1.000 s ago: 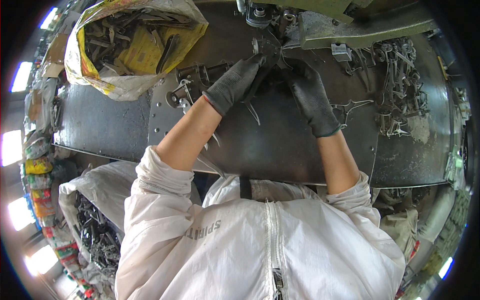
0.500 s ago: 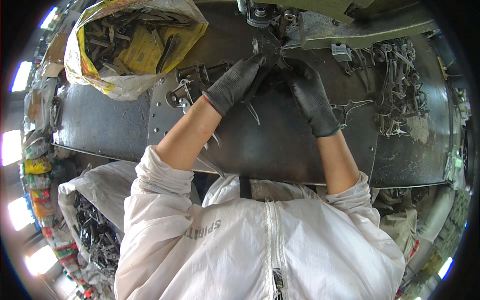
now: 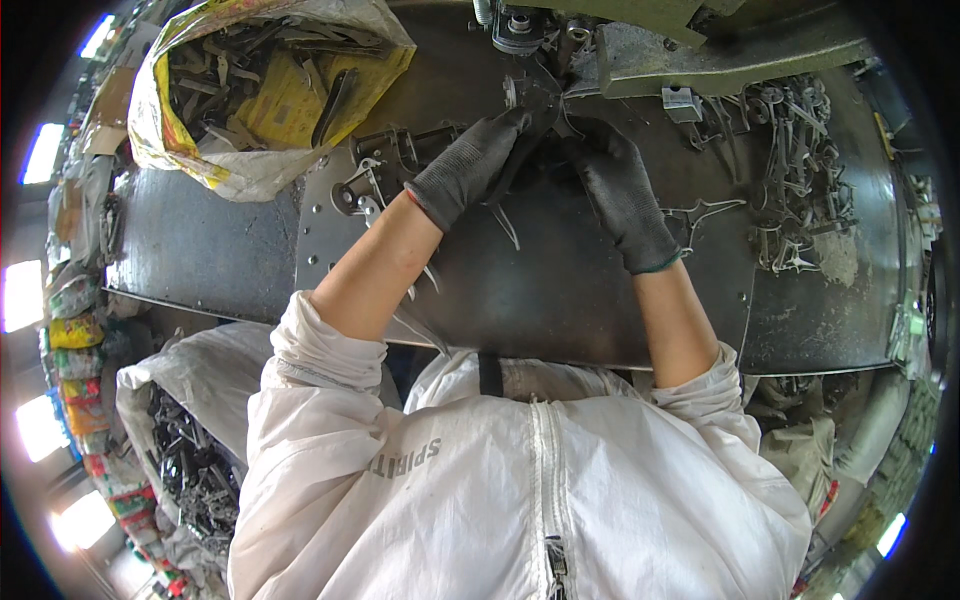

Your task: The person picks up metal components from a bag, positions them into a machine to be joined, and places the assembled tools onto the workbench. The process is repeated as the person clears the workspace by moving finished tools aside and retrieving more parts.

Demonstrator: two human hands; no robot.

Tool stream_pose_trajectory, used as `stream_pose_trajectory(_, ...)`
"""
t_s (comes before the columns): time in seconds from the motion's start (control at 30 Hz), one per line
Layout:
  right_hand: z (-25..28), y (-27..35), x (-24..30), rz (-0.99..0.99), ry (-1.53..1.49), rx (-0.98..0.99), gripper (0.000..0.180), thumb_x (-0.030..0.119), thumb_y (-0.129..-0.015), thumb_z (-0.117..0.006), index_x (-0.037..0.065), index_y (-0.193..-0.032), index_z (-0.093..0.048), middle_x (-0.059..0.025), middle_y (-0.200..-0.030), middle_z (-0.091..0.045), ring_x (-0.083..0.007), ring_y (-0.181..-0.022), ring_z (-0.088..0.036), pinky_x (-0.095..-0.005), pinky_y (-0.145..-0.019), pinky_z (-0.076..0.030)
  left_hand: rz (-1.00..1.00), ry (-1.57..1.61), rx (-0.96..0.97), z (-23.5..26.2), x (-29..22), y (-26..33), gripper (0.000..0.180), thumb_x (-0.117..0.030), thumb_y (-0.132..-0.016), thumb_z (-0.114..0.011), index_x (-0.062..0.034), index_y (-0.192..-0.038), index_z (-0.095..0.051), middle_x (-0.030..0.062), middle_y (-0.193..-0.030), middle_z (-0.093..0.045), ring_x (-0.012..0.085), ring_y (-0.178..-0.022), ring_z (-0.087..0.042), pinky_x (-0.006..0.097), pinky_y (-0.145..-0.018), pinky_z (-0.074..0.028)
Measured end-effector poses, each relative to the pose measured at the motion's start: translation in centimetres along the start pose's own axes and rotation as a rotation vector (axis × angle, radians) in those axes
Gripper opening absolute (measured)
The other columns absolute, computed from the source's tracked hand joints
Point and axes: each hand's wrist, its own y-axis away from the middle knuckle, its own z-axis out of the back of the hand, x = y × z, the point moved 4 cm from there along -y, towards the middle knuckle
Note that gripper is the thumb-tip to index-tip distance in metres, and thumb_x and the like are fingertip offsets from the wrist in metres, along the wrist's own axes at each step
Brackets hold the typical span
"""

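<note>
Both hands wear dark grey gloves and meet just below a bench machine's metal head (image 3: pixel 519 32). My left hand (image 3: pixel 482 158) is closed around a metal part (image 3: pixel 541 98) with curved, thin arms; my right hand (image 3: pixel 612 172) grips it from the other side. Much of that part lies hidden behind the gloves. A thin curved metal arm (image 3: pixel 506 226) shows beneath my left hand, and I cannot tell if it belongs to the held part. Beside my right wrist lies a forked metal part (image 3: pixel 705 212). Left of my left glove are several metal brackets (image 3: pixel 365 185).
A sack (image 3: pixel 295 100) holding flat metal pieces stands at the far left of the steel bench (image 3: pixel 205 235). Linked metal parts (image 3: pixel 800 160) lie heaped at the right. A green machine arm (image 3: pixel 740 60) overhangs the far edge. Below left is another sack (image 3: pixel 215 370) with dark parts.
</note>
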Motion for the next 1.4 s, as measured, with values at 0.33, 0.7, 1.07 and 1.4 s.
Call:
stream_pose_trajectory(0.33,-0.1,-0.3,-0.4,0.014,-0.035,0.024,0.038,0.006,-0.099,-0.064,-0.004,-0.135,-0.060,-0.0100,-0.110,-0.073,-0.0143,-0.096,-0.070,-0.0290,-0.085,-0.057,-0.019,-0.171,0.014,1.0,0.4,-0.8,0.040,-0.038,-0.107,-0.046,-0.0058,-0.116,-0.068,0.0072,-0.099,-0.072,0.0149,-0.080,-0.068,0.030,-0.071,-0.056)
stream_pose_trajectory(0.7,-0.3,0.0,0.1,-0.014,-0.068,0.010,0.037,0.005,-0.099,-0.063,-0.005,-0.134,-0.059,-0.0110,-0.111,-0.072,-0.0157,-0.095,-0.070,-0.0306,-0.083,-0.058,0.009,-0.134,-0.010,1.3,0.8,-1.4,0.039,-0.039,-0.107,-0.048,-0.0067,-0.116,-0.067,0.0082,-0.099,-0.072,0.0165,-0.079,-0.069,0.031,-0.071,-0.057)
stream_pose_trajectory(1.07,0.1,-0.1,-0.1,-0.025,-0.003,-0.005,0.035,0.006,-0.099,-0.063,-0.004,-0.133,-0.061,-0.0102,-0.111,-0.072,-0.0150,-0.095,-0.070,-0.0303,-0.083,-0.058,0.035,-0.084,-0.018,0.6,0.3,-0.5,0.039,-0.040,-0.106,-0.049,-0.0063,-0.114,-0.067,0.0069,-0.099,-0.072,0.0158,-0.079,-0.068,0.032,-0.072,-0.056)
stream_pose_trajectory(1.4,0.4,0.1,-0.2,-0.010,-0.054,0.027,0.034,0.008,-0.099,-0.063,-0.004,-0.131,-0.060,-0.0102,-0.106,-0.073,-0.0160,-0.084,-0.070,-0.0298,-0.070,-0.057,0.041,-0.513,0.062,0.0,-2.9,1.6,0.034,-0.033,-0.103,-0.056,-0.0029,-0.112,-0.069,0.0087,-0.090,-0.073,0.0157,-0.071,-0.069,0.032,-0.071,-0.056)
